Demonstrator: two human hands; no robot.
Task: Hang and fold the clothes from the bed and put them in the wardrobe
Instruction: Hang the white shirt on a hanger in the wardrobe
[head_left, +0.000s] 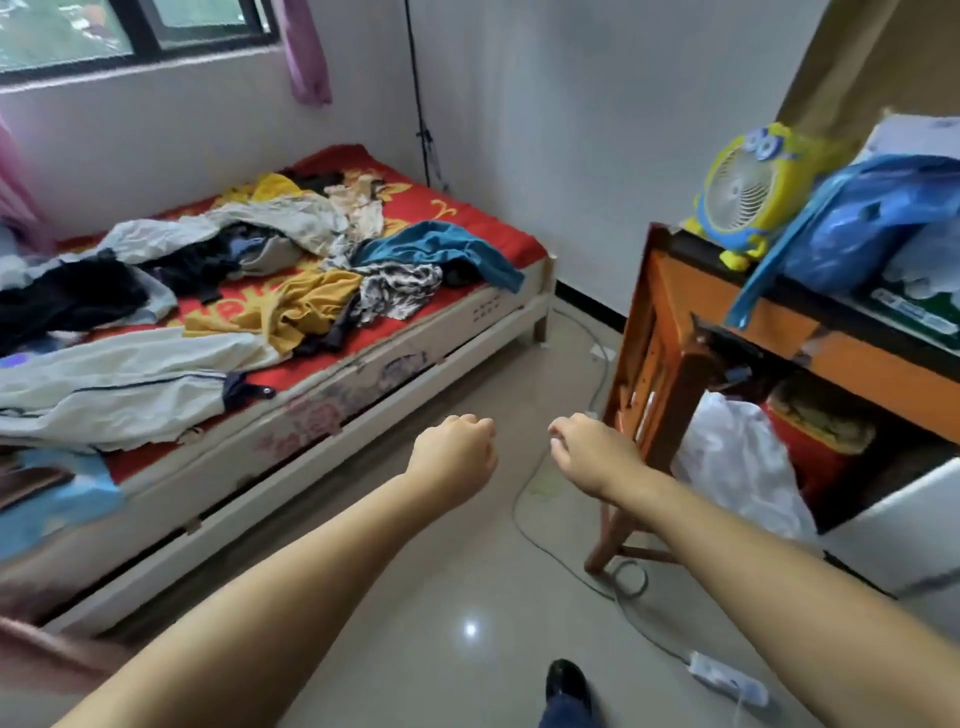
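While both your arms reach forward over the grey tiled floor (441, 597), your left hand (454, 449) and right hand (589, 449) hang side by side, each with fingers curled in and nothing held. One low white-framed bed with a red patterned sheet (467, 215) lies to the left, and the heap of loose clothes (291, 260) covers it: one teal garment (441, 247) at the far right end, one mustard-yellow garment (311, 306) nearer, one long white garment with dark trim (119, 384) along the near edge. One orange wooden desk (670, 332) stands to the right, carrying one yellow cartoon fan (748, 192) and one blue plastic bag (862, 223). One grey cable (545, 545) trails across the floor to one white power strip (727, 678) between you and the desk.
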